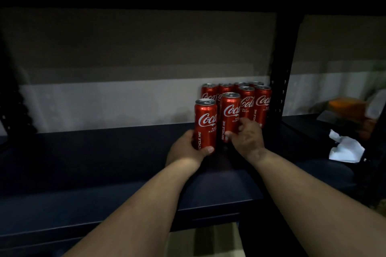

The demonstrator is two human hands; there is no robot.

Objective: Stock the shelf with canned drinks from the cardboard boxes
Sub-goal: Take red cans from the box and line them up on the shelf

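On the dark shelf board (pixel 104 162) my left hand (pixel 186 148) grips the base of a tall red cola can (pixel 205 123), which stands upright. My right hand (pixel 248 137) holds the lower part of a second red can (pixel 230 115) just to its right. Behind them several more red cans (pixel 247 100) stand in rows against the back right corner, beside the black upright post (pixel 279 81). A cardboard box (pixel 215 240) shows partly below the shelf's front edge.
The shelf's left half holds nothing in view. A grey-white wall (pixel 104 102) runs behind it. On the neighbouring bay to the right lie crumpled white paper (pixel 344 148) and blurred orange items (pixel 344 106). A perforated post (pixel 12 110) stands at the left.
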